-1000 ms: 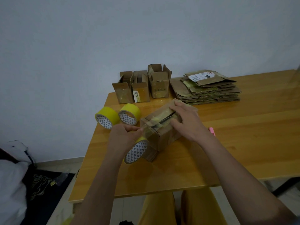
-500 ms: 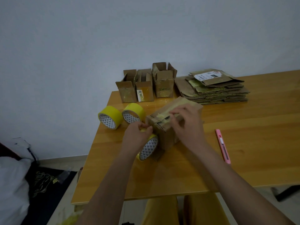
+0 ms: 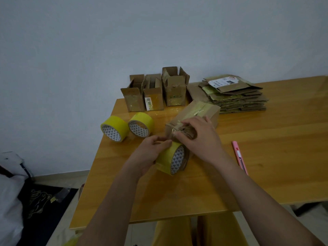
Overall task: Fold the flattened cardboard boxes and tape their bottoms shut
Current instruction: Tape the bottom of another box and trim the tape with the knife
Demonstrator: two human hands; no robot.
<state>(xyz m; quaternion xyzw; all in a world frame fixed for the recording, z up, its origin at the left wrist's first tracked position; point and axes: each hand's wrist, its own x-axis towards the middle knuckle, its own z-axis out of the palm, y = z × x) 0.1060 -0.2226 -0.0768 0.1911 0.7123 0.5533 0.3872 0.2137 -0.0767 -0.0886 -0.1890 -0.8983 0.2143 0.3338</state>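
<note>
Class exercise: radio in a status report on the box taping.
Left hand grips tape roll. Right hand presses tape onto box. Nothing in the way.

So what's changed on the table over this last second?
The right hand slid from the box's top to its near end, pressing tape down. The left hand kept holding the tape roll by the box. The two spare rolls, standing boxes and flat stack stayed put.
</note>
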